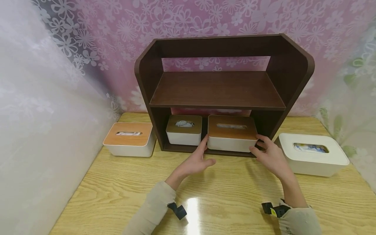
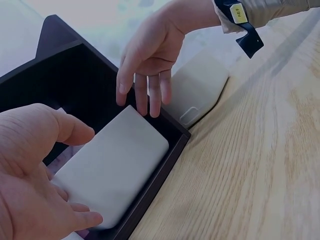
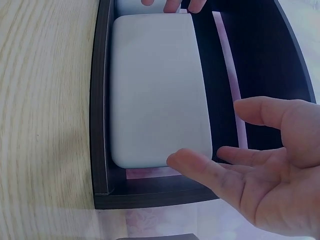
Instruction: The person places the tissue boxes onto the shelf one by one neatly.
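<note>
Two hands flank one wood-lidded tissue box [image 1: 232,133] in the shelf's [image 1: 223,94] lower bay. Left hand [image 1: 196,161]: relaxed fingers touch its left end, grip released, beside a smaller box [image 1: 184,130]. Right hand [image 1: 271,156]: spread fingers at the right end, grasping nothing. Bay tight sideways; counter [image 1: 223,202] in front gives open room.

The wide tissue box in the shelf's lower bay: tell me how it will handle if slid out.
The wide tissue box looks rigid, probably keeping shape between both hands. Its smooth white walls might slip. Low and broad, it seems unlikely to tip on the dark shelf.
</note>
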Demonstrator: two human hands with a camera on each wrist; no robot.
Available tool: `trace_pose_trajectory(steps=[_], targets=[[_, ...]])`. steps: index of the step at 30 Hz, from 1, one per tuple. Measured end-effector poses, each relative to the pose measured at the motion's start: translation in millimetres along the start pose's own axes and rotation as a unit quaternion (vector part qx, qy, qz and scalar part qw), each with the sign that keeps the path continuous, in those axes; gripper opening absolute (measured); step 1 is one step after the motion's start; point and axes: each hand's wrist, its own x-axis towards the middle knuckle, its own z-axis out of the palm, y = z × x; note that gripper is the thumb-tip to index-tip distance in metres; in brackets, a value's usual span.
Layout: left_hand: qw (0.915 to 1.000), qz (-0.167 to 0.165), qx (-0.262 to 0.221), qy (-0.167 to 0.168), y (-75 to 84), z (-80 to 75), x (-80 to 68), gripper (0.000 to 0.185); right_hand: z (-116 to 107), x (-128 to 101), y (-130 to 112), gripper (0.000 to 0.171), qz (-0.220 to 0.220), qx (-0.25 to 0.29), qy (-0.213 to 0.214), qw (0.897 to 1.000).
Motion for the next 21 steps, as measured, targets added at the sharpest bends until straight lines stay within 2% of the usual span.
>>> trace_pose_trajectory(steps=[10,21], targets=[[0.9999,0.006,0.003,-0.013,6.2,-0.4,-6.8,0.091,1,-3,-6,0.074,0.007,-0.038,-0.012,0.999],[0.9997,0.018,0.012,-0.011,10.8,-0.5,-12.8,0.093,4,-8,-11,0.077,-0.019,-0.064,-0.049,0.997]])
